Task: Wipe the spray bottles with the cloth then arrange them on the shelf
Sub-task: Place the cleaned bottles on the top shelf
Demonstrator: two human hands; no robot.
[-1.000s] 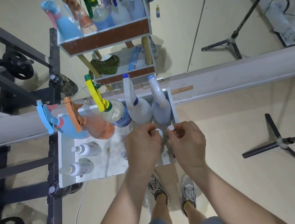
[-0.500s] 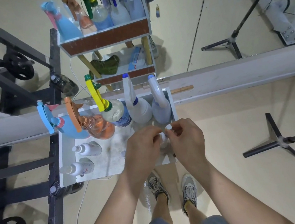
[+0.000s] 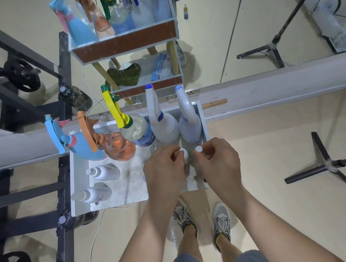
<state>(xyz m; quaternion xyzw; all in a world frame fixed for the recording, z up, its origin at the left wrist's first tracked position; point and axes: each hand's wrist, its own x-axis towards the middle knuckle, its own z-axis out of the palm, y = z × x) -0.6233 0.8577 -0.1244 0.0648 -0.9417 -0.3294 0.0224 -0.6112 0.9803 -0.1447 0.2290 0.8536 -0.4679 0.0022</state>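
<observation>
the top tier of the shelf [image 3: 72,182] is a shallow white tray, and its low walls hold all the bottles. along its left edge stand a small white bottle [image 3: 105,172] and, nearer the front-left corner, another small one [image 3: 94,193], probably parked there as already done. the tall trigger sprayers line the back edge, likely so they do not block the short ones: a blue bottle [image 3: 87,149] at the back-left corner, then an orange bottle [image 3: 119,148], a yellow-trigger bottle [image 3: 139,131], a white sprayer [image 3: 166,128] and a pale blue-tinted sprayer [image 3: 190,129] in the back-right corner. toward the front-right corner the left hand [image 3: 166,172] has its fingers curled tight on a white-capped bottle [image 3: 184,153] just below the cap, and the right hand [image 3: 221,164] pinches a second white-capped bottle [image 3: 198,149] the same way. the two caps are just beside each other, which suggests both bottles are being set down or nudged into a neat pair. no cloth shows in either hand; a dark green crumpled thing [image 3: 125,74], seen in the mirror on a lower tier, may be it.
</observation>
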